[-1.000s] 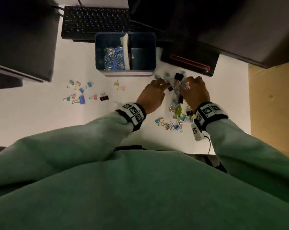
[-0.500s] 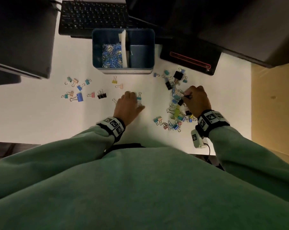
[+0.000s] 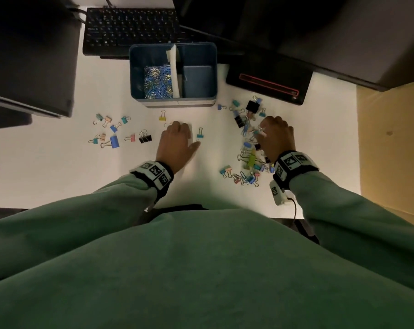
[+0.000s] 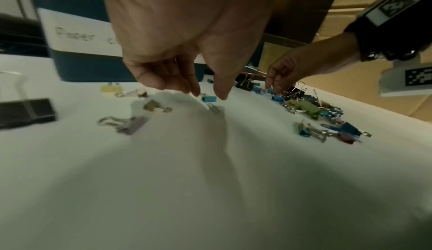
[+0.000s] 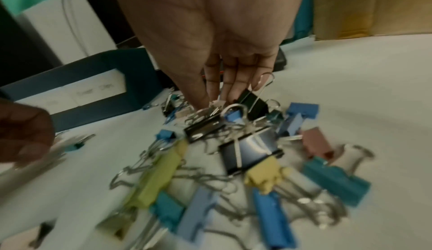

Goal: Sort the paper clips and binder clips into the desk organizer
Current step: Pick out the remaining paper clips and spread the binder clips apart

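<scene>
Wire-handled binder clips (image 3: 250, 148) lie heaped beneath right hand (image 3: 276, 138).

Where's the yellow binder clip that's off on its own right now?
In the head view the yellow binder clip lies on the white desk just in front of the blue organizer, left of centre and just beyond the left hand.

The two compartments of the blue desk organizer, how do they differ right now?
The left compartment of the desk organizer holds a heap of paper clips, mostly blue and silver; the right compartment shows only its bare blue floor, with no clips visible. The left compartment has a taped label reading "Paper"; the right one's label is too blurred to read. They share the same blue walls and are split by a white divider.
</scene>
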